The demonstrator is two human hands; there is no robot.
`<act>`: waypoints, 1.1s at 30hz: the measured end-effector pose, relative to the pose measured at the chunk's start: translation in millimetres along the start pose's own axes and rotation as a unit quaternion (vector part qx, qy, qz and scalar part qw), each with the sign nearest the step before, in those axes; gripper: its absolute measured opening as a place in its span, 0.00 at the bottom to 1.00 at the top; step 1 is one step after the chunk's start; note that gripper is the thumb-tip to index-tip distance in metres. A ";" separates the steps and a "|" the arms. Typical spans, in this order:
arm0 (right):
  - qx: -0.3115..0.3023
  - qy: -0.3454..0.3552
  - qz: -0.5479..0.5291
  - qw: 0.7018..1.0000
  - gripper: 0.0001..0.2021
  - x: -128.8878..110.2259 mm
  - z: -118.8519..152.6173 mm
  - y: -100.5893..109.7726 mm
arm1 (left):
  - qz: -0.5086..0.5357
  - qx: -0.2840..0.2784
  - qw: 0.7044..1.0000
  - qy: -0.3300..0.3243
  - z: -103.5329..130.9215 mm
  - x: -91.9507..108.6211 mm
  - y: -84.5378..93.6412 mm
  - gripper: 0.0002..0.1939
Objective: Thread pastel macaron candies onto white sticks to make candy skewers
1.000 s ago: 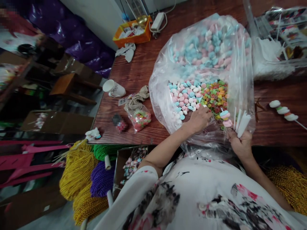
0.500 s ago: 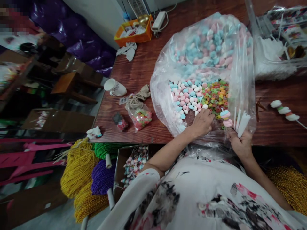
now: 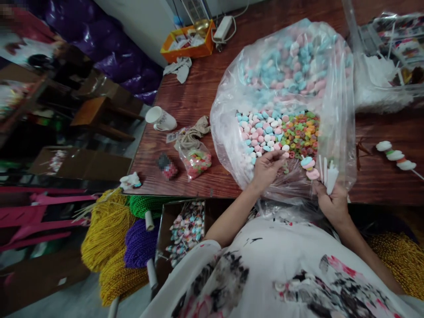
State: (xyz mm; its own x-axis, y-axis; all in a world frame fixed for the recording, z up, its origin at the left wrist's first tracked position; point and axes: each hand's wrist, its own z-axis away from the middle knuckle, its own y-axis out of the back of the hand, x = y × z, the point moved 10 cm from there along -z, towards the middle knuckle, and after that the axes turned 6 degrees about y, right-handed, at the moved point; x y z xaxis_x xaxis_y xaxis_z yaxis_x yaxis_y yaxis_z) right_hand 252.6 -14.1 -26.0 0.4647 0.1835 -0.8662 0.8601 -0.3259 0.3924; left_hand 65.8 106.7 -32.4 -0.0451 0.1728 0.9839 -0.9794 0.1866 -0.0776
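My left hand (image 3: 267, 170) is closed in a pinch at the near edge of the loose candy, with what looks like a pink marshmallow (image 3: 286, 155) at its fingertips. My right hand (image 3: 333, 198) is wrapped round a bundle of white sticks (image 3: 330, 176). The same hand grips a stick threaded with blue and pink marshmallows (image 3: 311, 173) and a yellow ring between them. Beyond both hands, small pastel marshmallows (image 3: 260, 134) and colourful candy rings (image 3: 301, 134) lie in the opening of a big clear plastic bag (image 3: 228, 110), whose far part is full of more marshmallows.
A threaded marshmallow stick (image 3: 394, 155) lies at the right, below a clear plastic container (image 3: 374, 84). On the left of the table are a white mug (image 3: 160, 119), a small bag of candy rings (image 3: 197, 164) and an orange tray (image 3: 188, 52). A box of candy sticks (image 3: 187, 227) stands under the edge.
My left hand has drawn back slightly from the candy rings, its fingertips now pinched above the pile's edge. My right hand still holds the sticks, almost unmoved. The view has shifted a little.
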 end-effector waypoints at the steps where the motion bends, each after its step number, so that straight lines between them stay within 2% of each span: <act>1: -0.018 0.020 0.015 1.000 0.04 -6.5 1.1 -4.2 | 0.067 0.009 0.997 0.031 0.0 0.6 2.9 0.16; 4: -0.057 0.066 0.048 0.995 0.05 -23.4 3.1 -17.3 | 0.181 0.018 0.982 0.053 5.1 15.9 4.3 0.19; 7: -0.059 0.076 0.061 0.993 0.08 -29.9 0.1 -22.8 | 0.217 0.024 0.975 0.054 14.4 26.9 3.4 0.18; 14: -0.057 0.032 0.061 0.996 0.07 -25.2 -4.8 -23.6 | 0.177 0.042 0.983 0.005 21.1 27.8 9.4 0.13; 19: -0.032 0.050 0.009 0.998 0.05 -29.6 0.9 -24.9 | 0.199 0.057 0.978 0.017 18.4 23.4 13.5 0.14; 22: -0.032 0.045 0.005 0.998 0.06 -29.0 1.0 -25.2 | 0.228 0.036 0.972 0.035 18.4 22.3 9.5 0.16; 27: -0.041 0.050 0.033 0.997 0.04 -26.3 1.6 -27.0 | 0.214 -0.034 0.974 0.071 17.9 17.0 -1.7 0.28; 33: -0.043 0.036 -0.001 0.998 0.07 -21.1 5.5 -32.0 | 0.222 -0.072 0.966 0.111 19.3 9.1 -11.3 0.32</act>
State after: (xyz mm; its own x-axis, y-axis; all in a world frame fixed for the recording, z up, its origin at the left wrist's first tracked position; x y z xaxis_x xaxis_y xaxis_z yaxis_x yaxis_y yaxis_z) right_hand 214.1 -12.7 -22.0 0.4748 0.2512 -0.8435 0.8743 -0.2446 0.4193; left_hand 72.7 87.5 -19.5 -0.3951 0.4671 0.7910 -0.8354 0.1756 -0.5209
